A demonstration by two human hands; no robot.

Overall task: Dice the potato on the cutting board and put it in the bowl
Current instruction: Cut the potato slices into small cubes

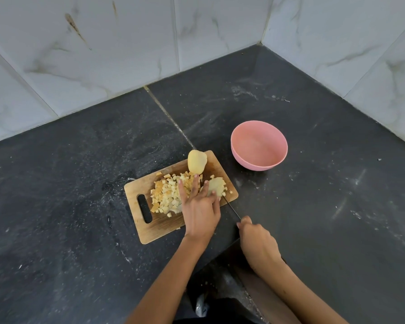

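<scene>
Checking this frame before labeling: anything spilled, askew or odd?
Little stands out. A few potato cubes lie scattered near the cutting board right edge, away from the main pile. The counter shows pale dusty smears. The pink bowl is upright and empty.

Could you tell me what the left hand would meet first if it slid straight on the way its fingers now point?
Probably the whole peeled potato at the board's far edge; the left hand points up-board over the diced pieces. Depth is hard to judge.
</scene>
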